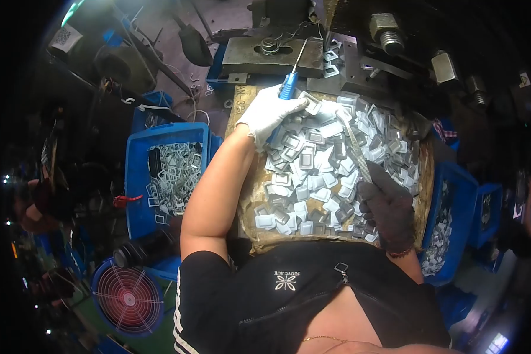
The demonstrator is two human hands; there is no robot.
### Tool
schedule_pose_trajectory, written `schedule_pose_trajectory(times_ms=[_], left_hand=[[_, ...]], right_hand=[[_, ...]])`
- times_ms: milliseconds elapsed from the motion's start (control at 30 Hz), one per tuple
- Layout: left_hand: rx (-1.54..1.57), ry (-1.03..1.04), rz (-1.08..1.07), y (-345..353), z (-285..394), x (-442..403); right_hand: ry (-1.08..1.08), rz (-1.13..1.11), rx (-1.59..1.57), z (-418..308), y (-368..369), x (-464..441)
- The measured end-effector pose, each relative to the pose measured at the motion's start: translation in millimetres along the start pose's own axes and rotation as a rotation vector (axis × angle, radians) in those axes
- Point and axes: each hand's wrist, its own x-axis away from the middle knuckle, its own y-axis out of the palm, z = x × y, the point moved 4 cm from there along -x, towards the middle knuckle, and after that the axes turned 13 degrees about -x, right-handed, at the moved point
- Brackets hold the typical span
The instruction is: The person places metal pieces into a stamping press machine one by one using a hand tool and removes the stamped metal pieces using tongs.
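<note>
My left hand (268, 115), in a white glove, is closed near the top of a big pile of small parts (321, 159). Its thumb and fingertips pinch a small square metal part (310, 105). From the same hand sticks up a blue-handled tool with a thin metal shaft (288, 86), like a screwdriver; its tip type is unclear. In a dark glove, my right hand (389, 206) grips long metal tweezers (357, 150) over the pile's right side. The tweezer tips reach to the glare near the held part, so whether they touch anything cannot be told.
A metal press block with a bolt (269, 47) stands beyond the pile, with several parts (331, 62) beside it. Left is a blue bin (131, 159) of thin metal frames; right, another blue bin (461, 194) with parts. A round fan (128, 298) stands lower left.
</note>
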Motion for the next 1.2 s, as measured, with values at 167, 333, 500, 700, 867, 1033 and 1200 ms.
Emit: schedule_pose_trajectory(times_ms=[167,333,500,700,867,1033,1200], left_hand=[[-0.123,0.063,-0.012,-3,9,7],[-0.213,0.037,-0.006,-3,11,9],[-0.339,0.047,0.000,-6,16,11],[-0.300,0.048,-0.032,-5,22,17],[-0.328,0.066,0.001,-8,13,5],[-0.978,0.113,0.154,-21,25,-18],[-1.408,0.064,0.043,1,77,-49]], right_hand=[[0.038,-0.055,-0.005,-3,5,2],[0.082,-0.095,0.049,-1,3,2],[0.005,-0.101,0.151,0,1,2],[-0.080,-0.116,0.154,9,-6,2],[-0.150,-0.122,0.184,12,-14,-3],[-0.062,0.016,0.153,3,-23,-3],[-0.110,0.143,0.061,-1,-42,-6]])
